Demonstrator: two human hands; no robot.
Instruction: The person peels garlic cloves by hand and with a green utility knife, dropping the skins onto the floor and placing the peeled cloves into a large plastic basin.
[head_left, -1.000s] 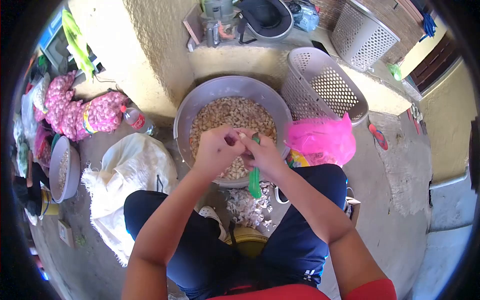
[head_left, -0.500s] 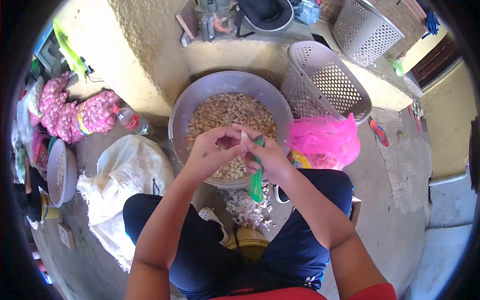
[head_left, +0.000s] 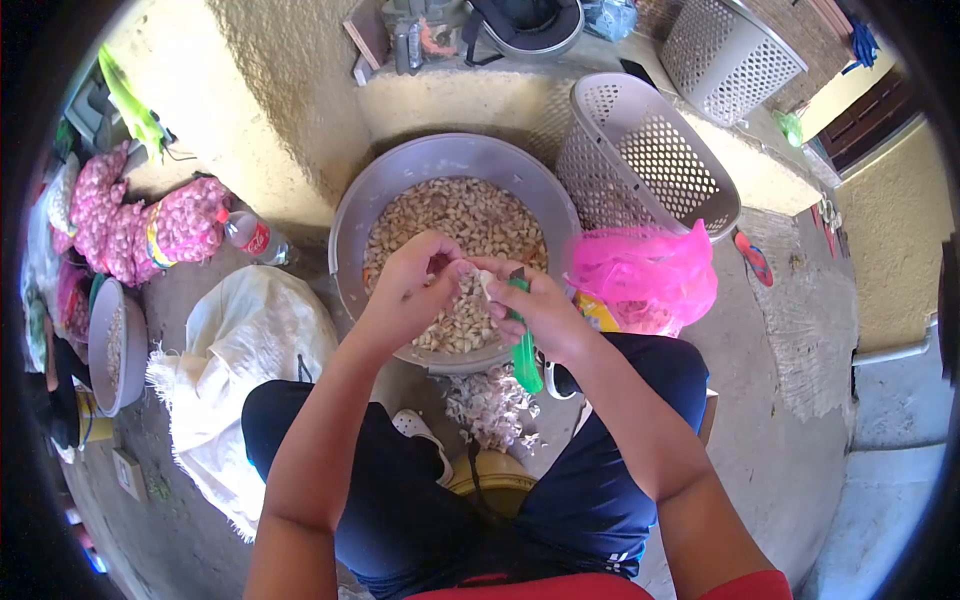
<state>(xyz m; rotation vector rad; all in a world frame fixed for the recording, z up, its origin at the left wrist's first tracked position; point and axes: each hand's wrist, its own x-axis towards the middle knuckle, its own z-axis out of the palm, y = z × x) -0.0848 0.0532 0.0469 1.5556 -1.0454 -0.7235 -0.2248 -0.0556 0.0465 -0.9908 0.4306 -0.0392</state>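
Observation:
Over the near part of a wide grey basin full of peeled garlic cloves, both my hands meet. My right hand is closed on a knife with a green handle, which points down toward me, and it also pinches a pale garlic clove. My left hand has its thumb and forefinger pressed together beside the clove; whatever they pinch is too small to make out. Below the basin, a heap of garlic skins lies on the floor between my feet.
A pink plastic bag and a perforated grey basket stand at the right of the basin. At the left are a white sack, a bottle, net bags of garlic and a smaller basin.
My left hand has turned and drawn slightly up and away from the clove. The knife handle has shifted a little right and up with my right hand. The view has moved slightly.

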